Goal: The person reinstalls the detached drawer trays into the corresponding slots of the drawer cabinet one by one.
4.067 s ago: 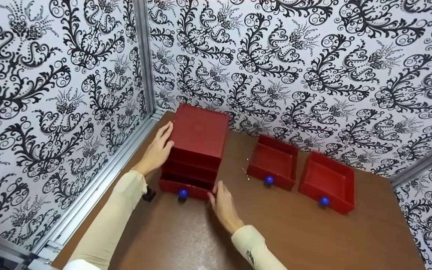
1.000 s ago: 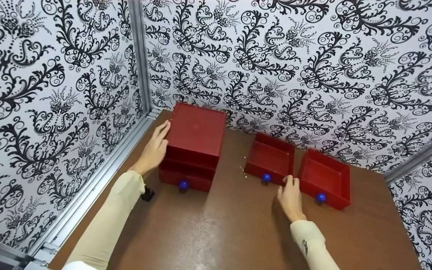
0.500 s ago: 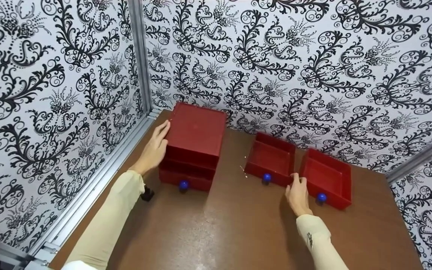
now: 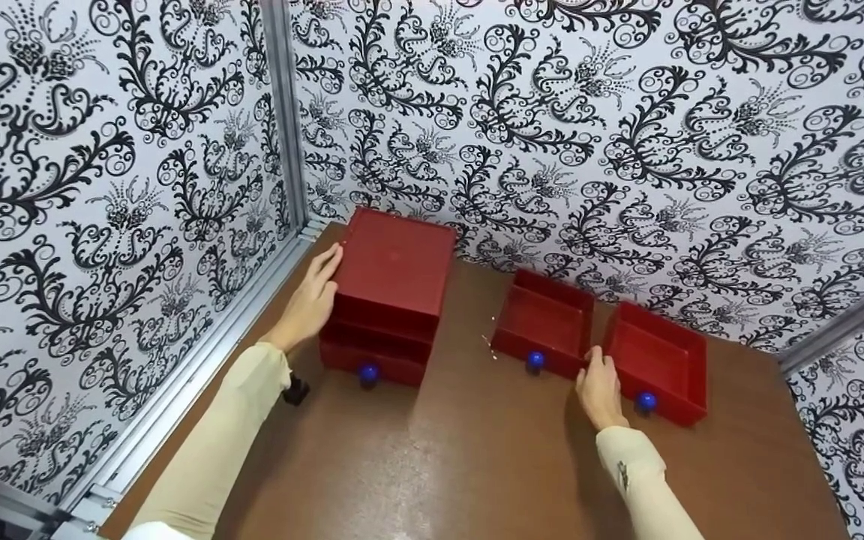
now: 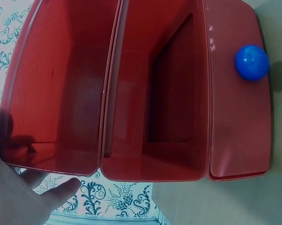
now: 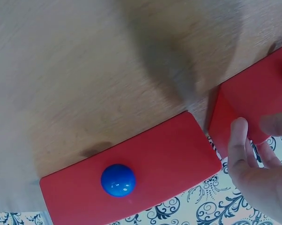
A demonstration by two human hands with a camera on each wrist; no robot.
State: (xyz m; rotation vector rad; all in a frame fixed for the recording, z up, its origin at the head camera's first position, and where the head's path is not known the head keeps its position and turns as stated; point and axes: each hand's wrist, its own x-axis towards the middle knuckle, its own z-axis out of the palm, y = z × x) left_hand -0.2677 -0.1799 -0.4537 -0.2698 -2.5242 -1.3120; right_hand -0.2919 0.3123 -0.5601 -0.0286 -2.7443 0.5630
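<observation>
A red drawer cabinet (image 4: 398,259) stands at the back left. Its upper two slots are bare, and the bottom drawer (image 4: 394,364), with a blue knob (image 5: 252,63), sits in the lowest slot. My left hand (image 4: 308,304) rests against the cabinet's left side, fingers extended along it. Over to the right, two loose red drawers lie side by side on the table. My right hand (image 4: 598,390) grips the front right corner of the nearer-left loose drawer (image 4: 544,319); its finger lies on the side wall and its thumb is at the front (image 6: 263,89). The other loose drawer (image 4: 653,352) is just beside my fingers.
A brown table (image 4: 439,465) carries everything, backed by patterned walls (image 4: 552,135) and a metal frame rail (image 4: 199,352). Small whitish bits (image 4: 490,346) lie left of the loose drawers. Something black (image 4: 296,390) shows below my left wrist.
The bottom drawer, partly out several seconds ago, is now pushed in. My right hand has left it, moved right, and shifted onto the loose drawer's corner. My left hand stays at the cabinet.
</observation>
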